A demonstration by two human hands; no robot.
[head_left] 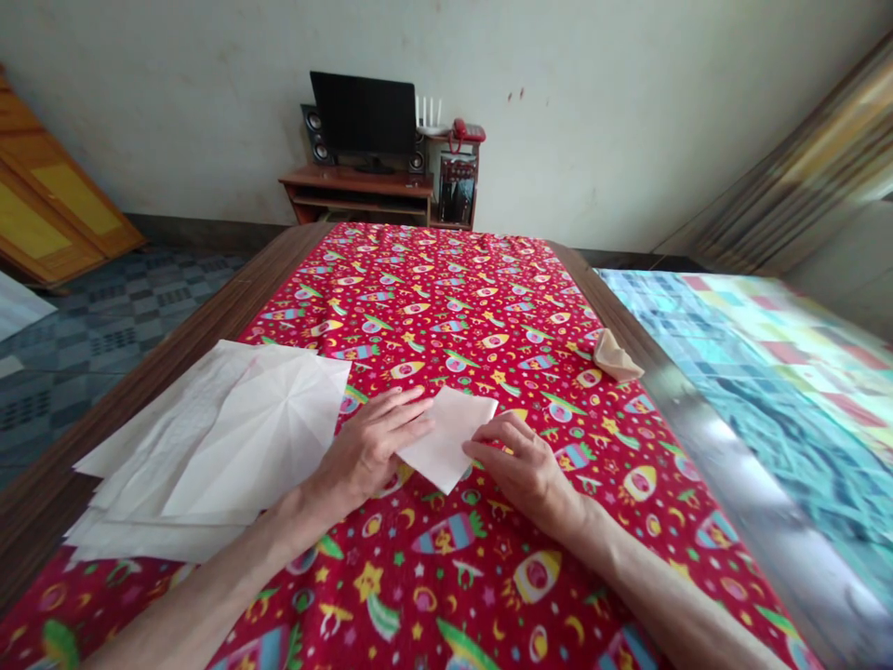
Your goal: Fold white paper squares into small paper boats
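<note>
A small folded piece of white paper [448,439] lies at an angle on the red patterned cloth [446,316] in front of me. My left hand [380,437] rests on its left edge, fingers stretched out flat and the thumb side hidden underneath. At the paper's right edge, my right hand [526,465] has its fingers curled, with thumb and forefinger pinching the edge. To the left of my left hand sits a loose stack of white paper sheets [209,447]; the top sheet [279,419] carries creases fanning out from one point.
A crumpled beige folded piece [617,357] lies near the table's right edge. Beyond the wooden table [279,270] stands a desk with a monitor [363,116], speakers and a red telephone [464,132]. A bed with a checked cover [753,372] adjoins on the right.
</note>
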